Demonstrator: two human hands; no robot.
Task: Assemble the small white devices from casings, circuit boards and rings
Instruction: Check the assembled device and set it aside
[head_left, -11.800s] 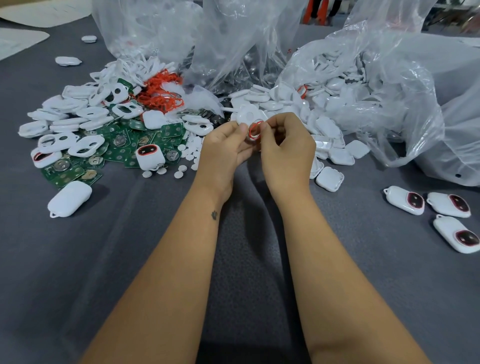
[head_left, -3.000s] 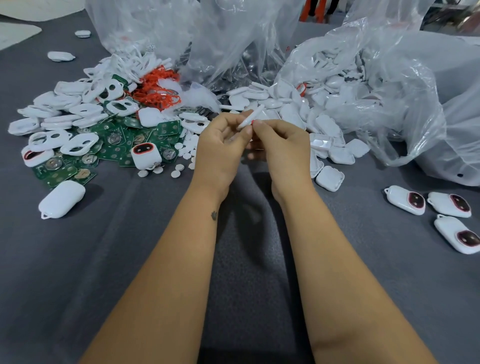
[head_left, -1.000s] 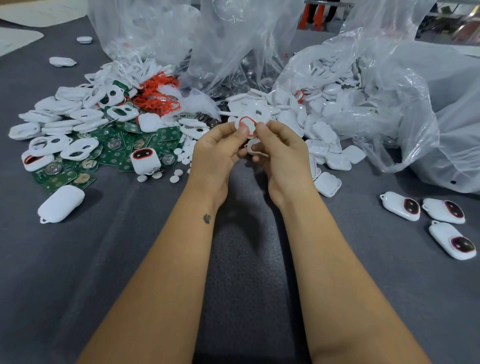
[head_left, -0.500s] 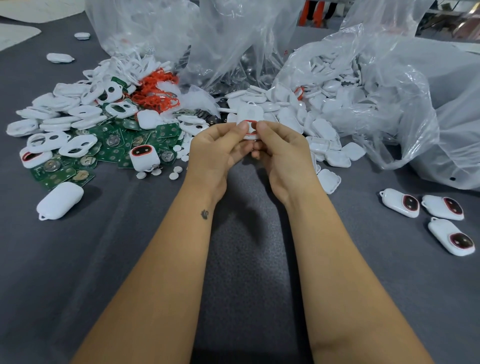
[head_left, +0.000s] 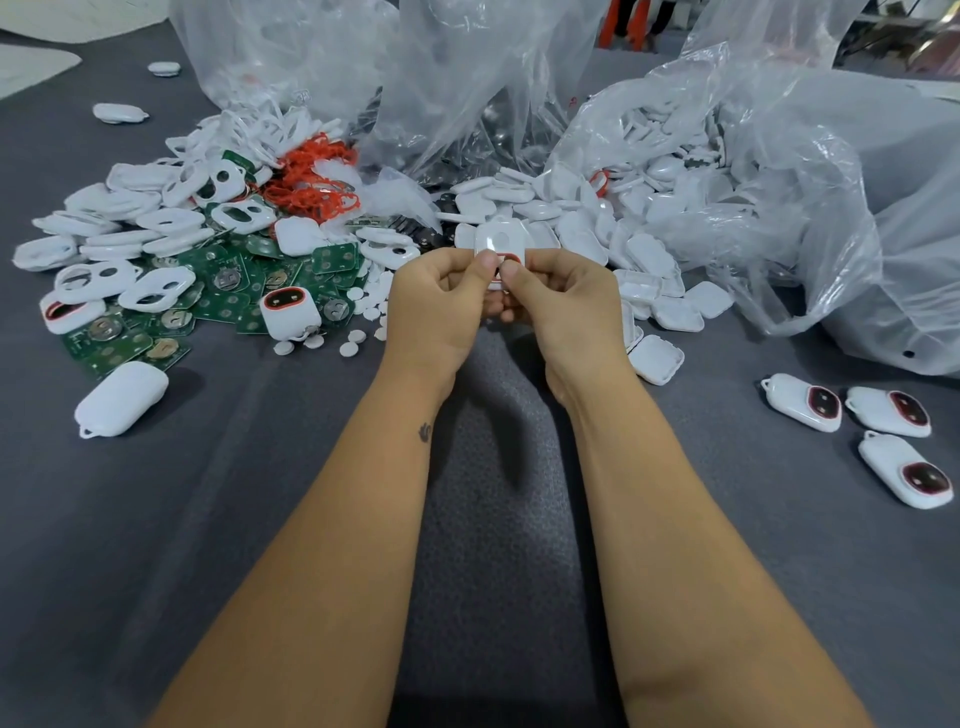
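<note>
Both hands meet over the grey cloth and hold one white casing (head_left: 500, 240) upright between them. My left hand (head_left: 441, 306) pinches its left side, thumb on the front. My right hand (head_left: 563, 306) grips the right side, thumb pressing on a red ring (head_left: 510, 260) seated in the casing's lower opening. The casing's lower half is hidden by my thumbs. Green circuit boards (head_left: 228, 291) lie in a heap at the left, under white front casings with holes (head_left: 156, 286). A tangle of red rings (head_left: 311, 182) lies behind them.
Three finished devices (head_left: 805, 402) lie at the right. White back casings (head_left: 654, 358) spill from a clear plastic bag (head_left: 779, 182) at the back right. Small white discs (head_left: 353, 343) are scattered near my left hand. One closed white device (head_left: 122, 397) lies at the left.
My hands have stayed together in front of the piles. The casing now stands more upright above my thumbs, and both thumbs press on its ringed opening.
</note>
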